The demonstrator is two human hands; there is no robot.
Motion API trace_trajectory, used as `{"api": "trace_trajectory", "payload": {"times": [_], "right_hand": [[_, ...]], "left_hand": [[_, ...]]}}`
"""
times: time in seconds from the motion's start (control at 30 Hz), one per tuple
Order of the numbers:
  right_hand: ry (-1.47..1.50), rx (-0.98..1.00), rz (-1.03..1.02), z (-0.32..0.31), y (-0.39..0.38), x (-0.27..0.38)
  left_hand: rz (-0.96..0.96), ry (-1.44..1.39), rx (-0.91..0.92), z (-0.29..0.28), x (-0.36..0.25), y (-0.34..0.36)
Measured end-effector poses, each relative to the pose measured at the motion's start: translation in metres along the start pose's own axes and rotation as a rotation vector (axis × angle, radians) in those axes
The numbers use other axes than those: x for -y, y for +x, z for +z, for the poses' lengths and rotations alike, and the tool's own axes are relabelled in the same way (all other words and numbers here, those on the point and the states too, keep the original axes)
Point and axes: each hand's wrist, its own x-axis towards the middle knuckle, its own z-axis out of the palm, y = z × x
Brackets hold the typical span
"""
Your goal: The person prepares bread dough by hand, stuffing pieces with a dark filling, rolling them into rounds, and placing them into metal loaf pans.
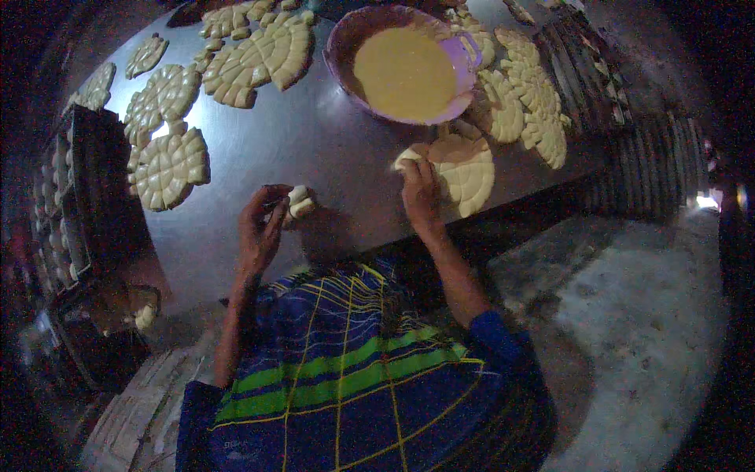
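Observation:
At the near side of the metal table, my left hand (262, 224) pinches a small pale lump of dough (300, 203) between thumb and fingers. The lump looks folded or made of two rounded bits. My right hand (421, 193) is closed on the left edge of a flat dough sheet (469, 177), where a pale bit of dough (407, 160) shows at its fingertips. Whether that bit is still joined to the sheet is hard to make out. Beyond my right hand stands a purple basin (344, 75) holding a thick yellowish mixture (405, 75).
Scored dough slabs (169, 169) lie on the table's (259, 149) left side, with larger ones (267, 59) farther back. More dough (535, 98) lies right of the basin. Stacked trays of dough pieces (59, 212) stand at the left edge; dark ridged trays (645, 169) stand at right.

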Motion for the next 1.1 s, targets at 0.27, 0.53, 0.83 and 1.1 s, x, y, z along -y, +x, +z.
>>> {"api": "trace_trajectory", "payload": {"times": [0.27,0.53,0.83,1.1], "right_hand": [[0.546,-0.218,0.025,-0.05,-0.01,0.11],[1.776,0.25,0.55,-0.06,0.017,0.168],[1.832,0.213,0.653,-0.037,0.002,0.166],[1.745,0.441,0.648,-0.069,-0.012,0.141]], "left_hand": [[-0.054,-0.136,-0.163,0.02,-0.051,-0.004],[0.169,-0.058,-0.12,0.036,-0.081,0.017],[0.729,0.651,-0.335,0.038,-0.067,0.025],[0.44,0.232,0.193,0.038,-0.07,0.018]]}}
